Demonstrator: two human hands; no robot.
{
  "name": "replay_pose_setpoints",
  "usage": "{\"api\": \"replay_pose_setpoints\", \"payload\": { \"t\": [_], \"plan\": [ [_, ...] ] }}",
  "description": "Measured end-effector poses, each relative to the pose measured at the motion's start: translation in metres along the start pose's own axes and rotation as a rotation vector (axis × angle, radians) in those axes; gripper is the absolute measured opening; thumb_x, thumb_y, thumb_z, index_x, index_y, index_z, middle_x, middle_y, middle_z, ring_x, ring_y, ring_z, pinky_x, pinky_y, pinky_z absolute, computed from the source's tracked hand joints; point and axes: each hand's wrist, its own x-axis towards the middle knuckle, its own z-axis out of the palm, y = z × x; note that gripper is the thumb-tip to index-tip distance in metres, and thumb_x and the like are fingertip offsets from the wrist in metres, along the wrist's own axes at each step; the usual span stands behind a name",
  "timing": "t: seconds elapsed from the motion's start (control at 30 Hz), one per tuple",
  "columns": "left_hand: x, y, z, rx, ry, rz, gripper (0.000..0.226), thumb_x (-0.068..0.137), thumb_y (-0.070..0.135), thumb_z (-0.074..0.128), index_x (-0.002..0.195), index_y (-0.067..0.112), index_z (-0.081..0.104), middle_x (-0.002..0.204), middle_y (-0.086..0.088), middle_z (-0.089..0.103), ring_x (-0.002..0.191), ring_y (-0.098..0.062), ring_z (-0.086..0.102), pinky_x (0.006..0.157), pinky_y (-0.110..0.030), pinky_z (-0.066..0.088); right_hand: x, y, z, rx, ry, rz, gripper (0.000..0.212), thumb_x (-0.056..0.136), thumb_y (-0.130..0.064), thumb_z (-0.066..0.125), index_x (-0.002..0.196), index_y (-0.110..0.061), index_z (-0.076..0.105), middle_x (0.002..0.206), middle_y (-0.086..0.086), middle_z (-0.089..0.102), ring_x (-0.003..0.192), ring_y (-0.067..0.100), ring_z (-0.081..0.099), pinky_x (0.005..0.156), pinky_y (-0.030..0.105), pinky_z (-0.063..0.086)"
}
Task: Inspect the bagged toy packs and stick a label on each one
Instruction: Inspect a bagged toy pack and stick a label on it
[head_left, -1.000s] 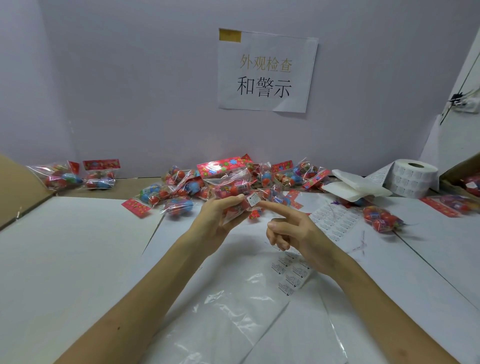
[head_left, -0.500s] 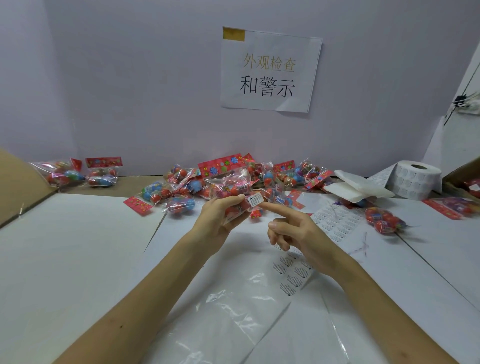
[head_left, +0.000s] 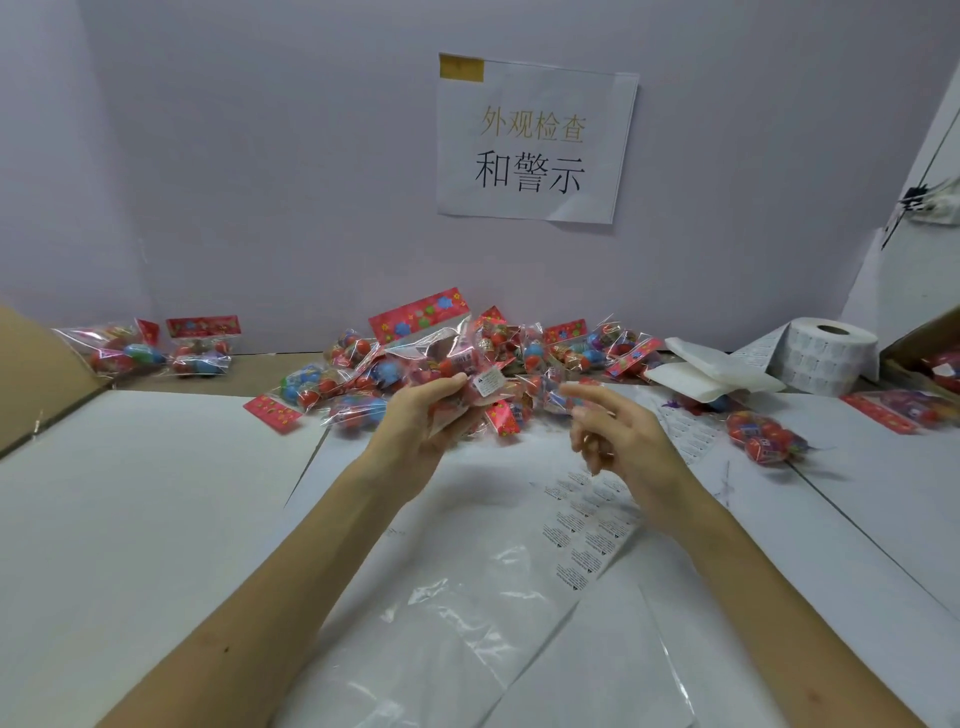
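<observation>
My left hand (head_left: 423, 418) grips a clear bagged toy pack (head_left: 457, 371) with a red header card, held up over the table's middle. A small white label (head_left: 490, 383) sits on the pack's right side. My right hand (head_left: 615, 434) hovers just right of the pack, fingers loosely spread, touching nothing. Behind them lies a pile of bagged toy packs (head_left: 545, 353) with red and blue toys. A sheet of labels (head_left: 587, 525) lies on the table below my right hand.
A label roll (head_left: 826, 353) and white foam pads (head_left: 711, 371) sit at the back right. Two packs (head_left: 156, 348) lie at the back left, one pack (head_left: 763, 441) at the right. Clear plastic film (head_left: 467, 623) covers the near table. A cardboard flap (head_left: 36, 374) rises at left.
My right index finger was pressing the label onto the pack; it has pulled back to the right and the fingers have spread. The left hand keeps holding the pack.
</observation>
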Motion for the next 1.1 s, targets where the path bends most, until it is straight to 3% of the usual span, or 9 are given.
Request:
{"api": "replay_pose_setpoints", "payload": {
  "t": [0.07, 0.17, 0.27, 0.33, 0.47, 0.63, 0.77, 0.9, 1.1],
  "plan": [
    [-0.002, -0.002, 0.002, 0.080, -0.042, 0.005, 0.024, 0.097, 0.008, 0.060, 0.119, 0.001, 0.064, 0.111, -0.014, 0.073, 0.103, -0.025, 0.070, 0.087, -0.032, 0.060, -0.001, 0.000, 0.002, -0.005, 0.014, -0.007, 0.028, 0.095, -0.027, 0.065, 0.123, -0.025, 0.065, 0.083, 0.005, 0.065, 0.063, 0.014, 0.056, 0.057, 0.026, 0.047],
    [-0.007, -0.010, 0.010, 0.230, -0.127, 0.024, 0.031, 0.095, 0.009, 0.063, 0.126, 0.003, 0.061, 0.114, -0.013, 0.073, 0.102, -0.024, 0.070, 0.083, -0.033, 0.061, -0.004, 0.001, 0.011, -0.051, -0.026, -0.014, 0.050, 0.079, -0.046, 0.070, 0.125, -0.028, 0.061, 0.100, 0.004, 0.068, 0.075, 0.014, 0.067, 0.062, 0.027, 0.053],
    [-0.009, -0.018, 0.015, 0.308, -0.206, 0.024, 0.035, 0.094, 0.007, 0.065, 0.128, -0.002, 0.060, 0.121, -0.020, 0.071, 0.112, -0.034, 0.068, 0.099, -0.042, 0.056, -0.006, 0.003, 0.017, -0.107, -0.039, -0.034, 0.051, 0.077, -0.049, 0.070, 0.124, -0.031, 0.059, 0.109, 0.005, 0.067, 0.074, 0.013, 0.068, 0.067, 0.030, 0.056],
    [-0.010, -0.021, 0.016, 0.356, -0.235, 0.035, 0.035, 0.093, 0.006, 0.067, 0.127, -0.002, 0.061, 0.119, -0.020, 0.072, 0.112, -0.034, 0.069, 0.101, -0.041, 0.055, -0.007, 0.004, 0.019, -0.129, -0.008, -0.040, 0.052, 0.078, -0.049, 0.072, 0.123, -0.026, 0.061, 0.105, 0.007, 0.068, 0.071, 0.013, 0.066, 0.068, 0.032, 0.057],
    [-0.011, -0.022, 0.017, 0.370, -0.243, 0.025, 0.037, 0.092, 0.006, 0.068, 0.128, 0.001, 0.061, 0.117, -0.016, 0.073, 0.108, -0.031, 0.072, 0.098, -0.038, 0.057, -0.006, 0.005, 0.016, -0.072, 0.043, -0.074, 0.019, 0.084, -0.039, 0.075, 0.099, -0.028, 0.072, 0.081, 0.001, 0.070, 0.062, 0.014, 0.063, 0.063, 0.029, 0.057],
    [-0.011, -0.019, 0.017, 0.285, -0.230, -0.017, 0.039, 0.092, 0.006, 0.069, 0.129, 0.001, 0.059, 0.118, -0.019, 0.072, 0.108, -0.031, 0.071, 0.092, -0.036, 0.060, -0.006, 0.003, 0.012, 0.064, 0.022, -0.025, 0.040, 0.083, -0.044, 0.067, 0.101, -0.009, 0.074, 0.079, 0.010, 0.072, 0.067, 0.022, 0.067, 0.069, 0.032, 0.058],
    [-0.010, -0.019, 0.018, 0.292, -0.204, -0.020, 0.037, 0.091, 0.006, 0.070, 0.127, 0.004, 0.060, 0.115, -0.017, 0.074, 0.105, -0.029, 0.073, 0.086, -0.034, 0.061, -0.005, 0.002, 0.013, 0.090, 0.002, 0.005, 0.036, 0.092, -0.042, 0.061, 0.104, -0.010, 0.072, 0.084, 0.009, 0.073, 0.069, 0.024, 0.069, 0.069, 0.033, 0.059],
    [-0.009, -0.020, 0.017, 0.320, -0.206, 0.000, 0.039, 0.090, 0.008, 0.072, 0.127, 0.005, 0.061, 0.119, -0.018, 0.072, 0.107, -0.032, 0.072, 0.088, -0.036, 0.061, -0.006, 0.001, 0.015, 0.028, -0.018, -0.043, 0.038, 0.080, -0.045, 0.072, 0.106, -0.017, 0.070, 0.084, 0.007, 0.075, 0.070, 0.024, 0.072, 0.070, 0.030, 0.061],
    [-0.008, -0.020, 0.015, 0.285, -0.215, -0.028, 0.035, 0.092, 0.010, 0.070, 0.126, 0.005, 0.062, 0.117, -0.017, 0.073, 0.109, -0.031, 0.071, 0.084, -0.033, 0.061, -0.005, 0.001, 0.012, 0.090, -0.035, -0.028, 0.041, 0.086, -0.042, 0.065, 0.110, -0.008, 0.069, 0.083, 0.010, 0.074, 0.071, 0.023, 0.071, 0.070, 0.029, 0.060]
  ]
}}
